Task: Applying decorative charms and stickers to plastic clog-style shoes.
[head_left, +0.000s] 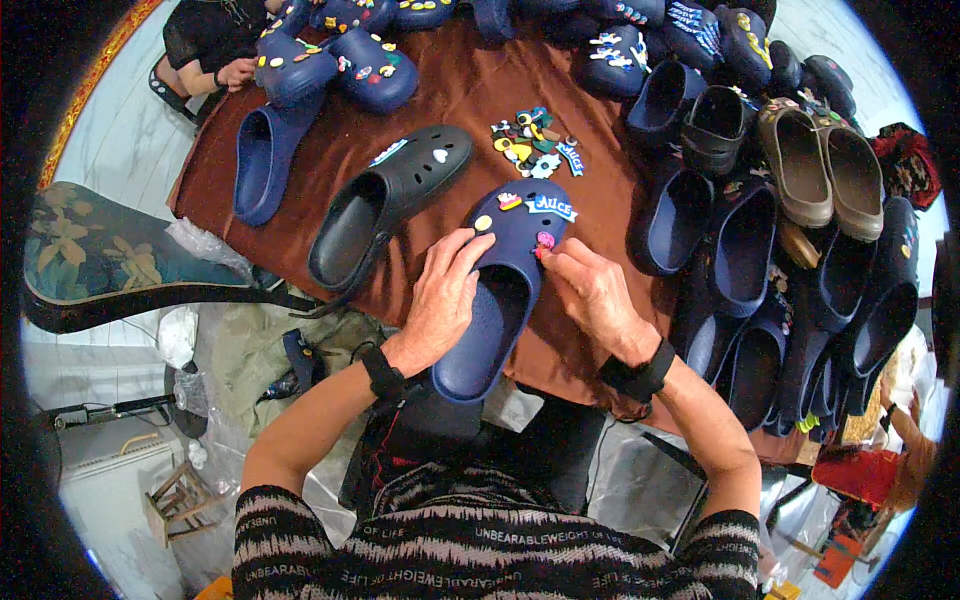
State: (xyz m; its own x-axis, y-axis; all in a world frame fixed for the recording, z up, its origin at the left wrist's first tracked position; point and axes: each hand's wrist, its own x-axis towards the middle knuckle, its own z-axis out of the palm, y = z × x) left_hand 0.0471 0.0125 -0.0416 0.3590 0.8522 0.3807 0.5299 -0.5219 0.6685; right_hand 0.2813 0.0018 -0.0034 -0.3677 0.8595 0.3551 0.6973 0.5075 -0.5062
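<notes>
A navy blue clog (487, 338) lies in front of me, its toe pointing away. My left hand (440, 300) grips its left side, fingertips on the upper beside a round yellow charm (483, 222). My right hand (597, 298) is closed at the clog's right side, thumb and fingers pinching a small pink-and-red shoe charm (544, 241) against the upper. A blue-and-white banner charm (552, 207) and a small pink-and-yellow charm (511, 202) sit near the toe. Beyond it lies a loose pile of colourful charms (540, 145). Left of my left hand rests a dark clog (350, 225) bearing a few charms.
A brown cloth (545, 345) covers the table. Many navy clogs (742, 250) crowd its right side, with a taupe pair (797, 160) among them. More decorated clogs (372, 70) stand along the far edge. Another person's hand (236, 74) shows at far left, near a patterned chair (110, 255).
</notes>
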